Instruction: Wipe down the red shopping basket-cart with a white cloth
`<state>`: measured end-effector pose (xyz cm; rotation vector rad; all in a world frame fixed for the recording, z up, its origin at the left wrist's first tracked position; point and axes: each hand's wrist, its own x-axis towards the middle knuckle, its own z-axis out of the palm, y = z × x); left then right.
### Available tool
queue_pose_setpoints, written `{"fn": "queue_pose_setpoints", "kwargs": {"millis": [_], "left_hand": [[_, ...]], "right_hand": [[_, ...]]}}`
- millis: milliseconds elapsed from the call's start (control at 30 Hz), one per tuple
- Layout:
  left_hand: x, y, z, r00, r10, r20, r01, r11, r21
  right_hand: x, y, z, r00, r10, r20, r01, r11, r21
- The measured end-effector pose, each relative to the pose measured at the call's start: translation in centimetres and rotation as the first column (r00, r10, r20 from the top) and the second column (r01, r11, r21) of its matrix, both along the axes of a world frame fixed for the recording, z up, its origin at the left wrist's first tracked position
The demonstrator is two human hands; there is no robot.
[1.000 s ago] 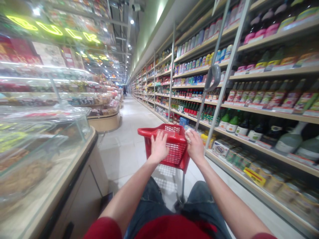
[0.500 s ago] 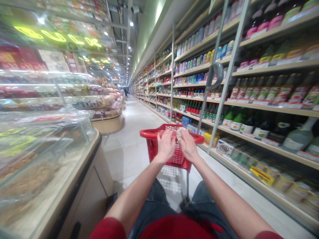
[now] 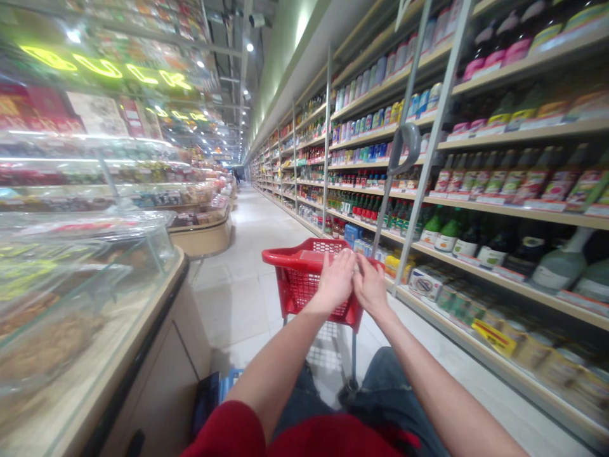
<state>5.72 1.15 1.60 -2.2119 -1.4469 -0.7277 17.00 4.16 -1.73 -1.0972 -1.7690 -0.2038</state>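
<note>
1. Clearly, in the head view, a red cart (image 3: 291, 285) stands just before the person's knees, on the pale floor (image 3: 228, 279) between a glass-topped counter (image 3: 162, 374) and shelves of bottles and cans
2. Both hands are at the cart's near handle bar (image 3: 285, 258), right of its middle: the left hand (image 3: 337, 279) lies back upward, its fingers over the bar, and the right hand (image 3: 372, 282) is just beside it, fingertips close together
3. Something small and pale may sit between the fingertips, but the blur hides it; I cannot tell whether either hand grasps the bar, clenches or merely rests there
4. With openwork walls that look like moulded plastic, the basket should be light for its bulk, stiff and hard to break
5. That glossy, rounded bar is probably a little slippery, and the caster (image 3: 351, 384) suggests the whole thing rolls at a gentle push
6. For steady hold, the bar's two ends look best, one hand on each; weight on the right end alone would likely swing it round
</note>
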Motion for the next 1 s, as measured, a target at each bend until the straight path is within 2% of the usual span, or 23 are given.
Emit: {"fn": "queue_pose_setpoints", "kwargs": {"millis": [167, 267, 367, 433, 500, 600, 700, 767, 867, 1000], "left_hand": [[-1.2, 0.5, -0.2, 0.999, 0.011, 0.034, -0.013, 0.999, 0.043], [-4.2, 0.2, -0.5, 0.995, 0.05, 0.091, -0.056, 0.996, 0.071], [-7.3, -0.2, -0.8, 0.976, 0.161, 0.147, -0.172, 0.983, 0.068], [-8.3, -0.5, -0.9, 0.97, 0.194, 0.147, -0.204, 0.977, 0.059], [-7.9, -0.8, -1.1, 0.977, 0.169, 0.129, -0.177, 0.983, 0.056], [-5.4, -1.2, -1.0, 0.986, 0.1, 0.136, -0.109, 0.992, 0.058], [-2.8, -1.1, -0.7, 0.973, 0.103, 0.208, -0.114, 0.993, 0.038], [-2.0, -0.9, -0.5, 0.965, 0.118, 0.233, -0.126, 0.992, 0.023], [-3.1, -0.5, -0.5, 0.971, 0.118, 0.207, -0.128, 0.991, 0.034], [-8.2, -0.1, -0.8, 0.942, 0.226, 0.247, -0.252, 0.965, 0.078]], "right_hand": [[0.2, -0.5, 0.0, 1.0, 0.015, 0.021, -0.016, 1.0, 0.022], [0.2, -0.7, -0.1, 0.999, 0.016, 0.035, -0.017, 0.999, 0.033], [0.1, -0.7, -0.3, 1.0, 0.01, 0.029, -0.012, 0.999, 0.043], [0.0, -0.6, -0.5, 1.0, 0.001, 0.022, -0.003, 0.999, 0.052], [-0.1, -0.6, -0.6, 1.0, -0.009, 0.022, 0.007, 0.998, 0.059], [-0.2, -0.5, -0.7, 0.999, -0.014, 0.035, 0.012, 0.998, 0.062], [0.0, -0.5, -0.8, 0.999, -0.014, 0.053, 0.01, 0.997, 0.075], [0.2, -0.5, -0.8, 0.998, -0.015, 0.064, 0.009, 0.997, 0.083], [0.5, -0.5, -0.8, 0.997, -0.022, 0.078, 0.016, 0.996, 0.083], [0.7, -0.5, -0.7, 0.998, -0.026, 0.062, 0.021, 0.997, 0.075]]}}
